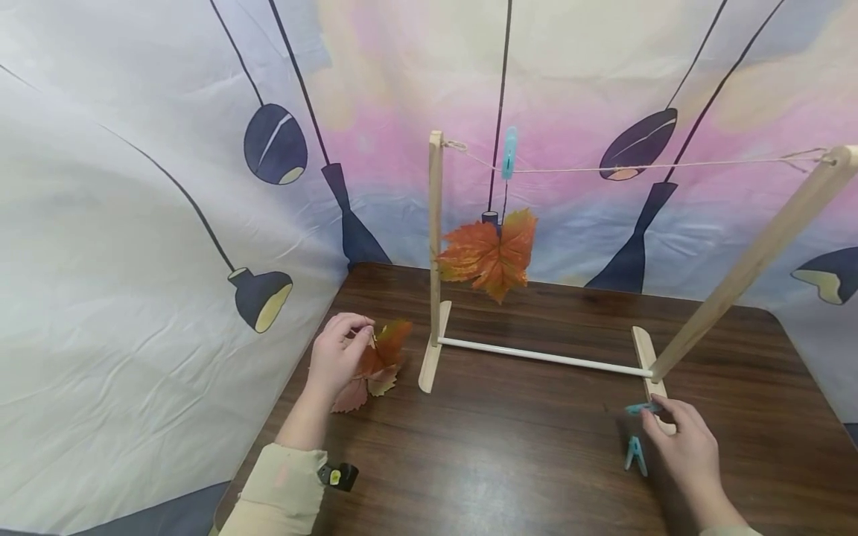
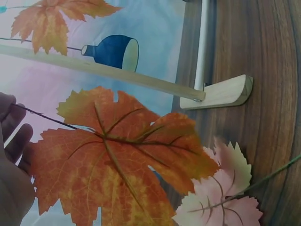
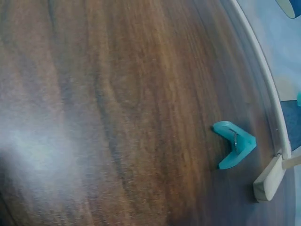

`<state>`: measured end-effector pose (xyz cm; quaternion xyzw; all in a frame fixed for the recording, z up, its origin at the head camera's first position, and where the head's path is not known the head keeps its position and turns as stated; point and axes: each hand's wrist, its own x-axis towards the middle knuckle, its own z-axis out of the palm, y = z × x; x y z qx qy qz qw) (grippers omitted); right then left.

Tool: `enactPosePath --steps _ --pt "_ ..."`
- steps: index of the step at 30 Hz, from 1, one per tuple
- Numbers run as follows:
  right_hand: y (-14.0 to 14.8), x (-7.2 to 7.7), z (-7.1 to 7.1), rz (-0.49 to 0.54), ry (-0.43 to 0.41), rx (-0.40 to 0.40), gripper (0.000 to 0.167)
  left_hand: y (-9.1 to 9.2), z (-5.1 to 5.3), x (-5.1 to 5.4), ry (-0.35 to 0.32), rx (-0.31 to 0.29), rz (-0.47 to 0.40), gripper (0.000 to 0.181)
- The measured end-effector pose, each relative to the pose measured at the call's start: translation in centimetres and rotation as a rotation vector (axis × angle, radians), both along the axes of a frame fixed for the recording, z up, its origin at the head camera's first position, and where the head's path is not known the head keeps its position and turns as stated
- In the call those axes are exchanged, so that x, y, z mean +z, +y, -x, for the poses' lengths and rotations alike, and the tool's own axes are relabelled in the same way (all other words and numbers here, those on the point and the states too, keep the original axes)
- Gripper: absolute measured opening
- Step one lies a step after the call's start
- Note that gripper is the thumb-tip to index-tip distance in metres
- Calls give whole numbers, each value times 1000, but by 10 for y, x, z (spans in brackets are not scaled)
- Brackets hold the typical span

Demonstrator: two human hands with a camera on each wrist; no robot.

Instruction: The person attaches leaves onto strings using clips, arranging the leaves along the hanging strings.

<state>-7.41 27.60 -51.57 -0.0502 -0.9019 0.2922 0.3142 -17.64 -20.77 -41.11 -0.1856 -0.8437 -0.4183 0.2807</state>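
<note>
My left hand (image 1: 335, 353) pinches the thin stem of an orange artificial maple leaf (image 2: 113, 155), which hangs from the fingertips. Below it, a pale pink leaf (image 2: 235, 205) with a green stem lies on the table. At the right, my right hand (image 1: 687, 443) grips a teal clothespin (image 1: 639, 409) between thumb and fingers, beside the stand's right foot. A second teal clothespin (image 1: 635, 455) lies on the table just left of that hand; the right wrist view also shows a clothespin (image 3: 237, 145) there, but not the hand.
A wooden stand with a left post (image 1: 436, 238), a right post (image 1: 751, 268) and a white bottom rod (image 1: 543, 352) carries a string (image 1: 603, 168). A teal clothespin (image 1: 509, 152) on the string holds another orange leaf (image 1: 494, 257). Behind the brown table (image 1: 509, 447) hangs a printed cloth (image 1: 134, 298).
</note>
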Motion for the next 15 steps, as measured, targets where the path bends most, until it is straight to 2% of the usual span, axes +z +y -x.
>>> enactPosePath --steps 4,9,12,15 --pt "2 4 3 -8 1 2 31 4 1 3 15 -30 -1 7" --pt "2 10 6 -11 8 12 32 8 1 9 -2 -26 21 7" --pt "2 12 8 -8 21 26 32 12 -1 15 -61 -54 28 6" --pt "4 13 10 -10 50 42 32 16 -3 23 -157 -114 35 6"
